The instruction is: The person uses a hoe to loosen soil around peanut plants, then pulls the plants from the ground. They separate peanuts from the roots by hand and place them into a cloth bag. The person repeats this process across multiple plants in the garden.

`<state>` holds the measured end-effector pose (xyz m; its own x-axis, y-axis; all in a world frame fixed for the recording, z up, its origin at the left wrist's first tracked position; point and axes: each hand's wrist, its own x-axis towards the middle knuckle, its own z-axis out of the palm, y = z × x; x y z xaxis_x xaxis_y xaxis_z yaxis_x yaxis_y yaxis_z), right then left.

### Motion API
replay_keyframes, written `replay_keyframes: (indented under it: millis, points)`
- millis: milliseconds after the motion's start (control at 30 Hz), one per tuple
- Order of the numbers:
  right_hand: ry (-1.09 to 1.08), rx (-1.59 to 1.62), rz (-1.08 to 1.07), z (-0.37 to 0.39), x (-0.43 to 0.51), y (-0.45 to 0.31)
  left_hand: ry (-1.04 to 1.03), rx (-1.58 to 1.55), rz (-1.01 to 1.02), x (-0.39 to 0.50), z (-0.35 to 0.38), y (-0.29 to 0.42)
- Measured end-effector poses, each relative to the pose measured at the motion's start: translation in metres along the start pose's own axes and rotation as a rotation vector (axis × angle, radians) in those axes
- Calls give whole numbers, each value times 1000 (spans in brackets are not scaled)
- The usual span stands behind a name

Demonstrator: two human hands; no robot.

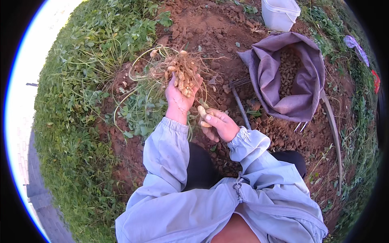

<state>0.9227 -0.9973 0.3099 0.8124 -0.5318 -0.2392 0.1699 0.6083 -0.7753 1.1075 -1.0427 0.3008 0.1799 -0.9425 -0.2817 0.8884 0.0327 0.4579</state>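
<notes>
My left hand (181, 96) cups a cluster of unshelled peanuts (182, 79) that still hangs on a tangle of thin brown roots (194, 62). Pale stems and green leaves of the peanut plant (142, 112) trail down to the left of that wrist. Lower and to the right, my right hand (221, 123) pinches a couple of peanut pods (201, 111) between thumb and fingers. A thin stalk runs up from these pods toward the root cluster. Right of both hands, a purple-brown cloth sack (264, 76) stands with its mouth spread, and loose peanuts (288, 73) lie inside.
Behind the sack stands a white plastic bucket (280, 15). A metal-tined fork (240, 103) lies on the reddish soil (209, 27), partly under the sack. A long curved handle (334, 136) runs along the right. Leafy plants (79, 91) cover the left; a checked cloth (357, 48) lies far right.
</notes>
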Motion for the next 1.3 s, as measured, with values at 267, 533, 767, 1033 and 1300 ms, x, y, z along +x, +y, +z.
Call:
replay_keyframes:
  millis: [267, 533, 767, 1033, 1300]
  points:
    - [158, -15, -151, -8, 24, -20, 38, 20, -1, -15, 14, -10]
    - [296, -41, -80, 14, 52, -30, 227, 376, 199, -22, 7, -28]
    - [188, -16, 78, -17, 60, -20, 173, 475, 164, -23, -9, -38]
    - [152, 20, 28, -13, 63, -22, 235, 478, 148, -22, -9, -38]
    - [223, -137, -58, 0, 56, -12, 244, 288, 219, -20, -3, -28]
